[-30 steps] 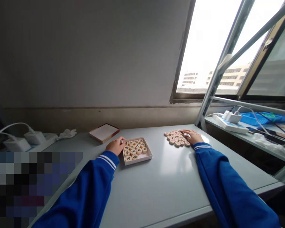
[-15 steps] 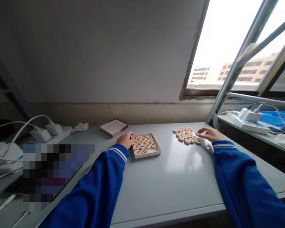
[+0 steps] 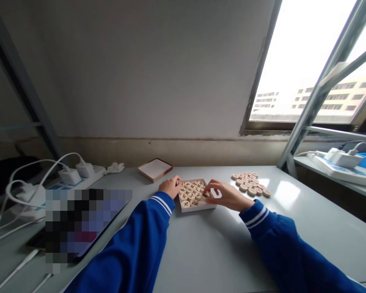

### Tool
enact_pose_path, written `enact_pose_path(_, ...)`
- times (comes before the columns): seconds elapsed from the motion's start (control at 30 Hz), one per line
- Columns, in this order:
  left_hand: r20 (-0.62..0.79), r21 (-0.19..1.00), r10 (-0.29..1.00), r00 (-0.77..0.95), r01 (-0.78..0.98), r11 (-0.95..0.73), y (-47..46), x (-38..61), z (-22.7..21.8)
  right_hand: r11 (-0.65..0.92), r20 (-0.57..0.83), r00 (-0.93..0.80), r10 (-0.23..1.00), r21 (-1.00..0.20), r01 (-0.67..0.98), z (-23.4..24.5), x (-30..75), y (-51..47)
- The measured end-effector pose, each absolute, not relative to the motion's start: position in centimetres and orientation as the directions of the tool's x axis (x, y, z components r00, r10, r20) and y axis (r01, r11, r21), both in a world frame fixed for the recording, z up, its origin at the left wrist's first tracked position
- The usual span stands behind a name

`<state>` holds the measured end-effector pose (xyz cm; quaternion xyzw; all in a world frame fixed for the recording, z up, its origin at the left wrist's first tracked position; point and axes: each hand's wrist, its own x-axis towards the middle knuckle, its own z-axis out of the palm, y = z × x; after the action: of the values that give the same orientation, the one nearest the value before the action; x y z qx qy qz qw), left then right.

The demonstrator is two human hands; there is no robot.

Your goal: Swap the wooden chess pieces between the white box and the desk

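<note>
A shallow box (image 3: 198,208) of round wooden xiangqi pieces (image 3: 191,195) with dark characters sits mid-table. My left hand (image 3: 170,187) grips its left rim, thumb and fingers closed at the upper left corner. Over the box's right side, my right hand (image 3: 224,194) pinches a xiangqi piece (image 3: 206,195) between thumb and fingers; the fingers partly cover it. Farther right lies a flat group of more pieces (image 3: 250,182) with reddish characters. The box lid (image 3: 155,169) rests inside up behind my left hand, near the wall.
At the left are a tablet-like device (image 3: 88,224) with a blurred-out screen, a power strip (image 3: 94,174) with white chargers, and several cables. A metal frame post (image 3: 301,118) stands at the table's back right corner, beside a shelf with another power strip (image 3: 347,165).
My right hand has moved left from the reddish pieces to the box, carrying a piece. My left hand stays at the box's left rim. The view has shifted slightly.
</note>
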<state>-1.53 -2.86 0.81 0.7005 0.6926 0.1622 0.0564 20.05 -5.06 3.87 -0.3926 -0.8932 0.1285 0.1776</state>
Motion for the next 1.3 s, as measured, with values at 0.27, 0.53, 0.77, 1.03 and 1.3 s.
enact_pose_path(0.27,0.164,0.312,0.987,-0.004,0.949,-0.048,-2.8,-1.6,0.6,0.709,0.377,-0.604,0.702,-0.287,0.644,2.1,22.0,-5.4)
enact_pose_path(0.53,0.158,0.295,0.987,-0.013,0.955,-0.035,-2.9,-1.5,0.7,0.734,0.395,-0.635,0.664,-0.181,0.655,2.3,21.3,-5.9)
enact_pose_path(0.77,0.120,0.277,0.993,0.004,0.960,-0.037,-2.9,-1.5,1.0,0.144,0.577,-0.024,0.816,-0.162,0.976,1.6,33.2,0.2)
enact_pose_path(1.03,0.115,0.268,0.992,0.043,0.961,-0.073,-2.8,-1.6,1.0,0.074,0.361,-0.030,0.932,-0.110,0.991,-0.8,39.9,3.7)
enact_pose_path(1.3,0.103,0.259,0.994,0.044,0.963,-0.070,-2.7,-1.6,1.1,-0.032,0.351,0.071,0.934,-0.115,0.993,0.2,39.3,1.9)
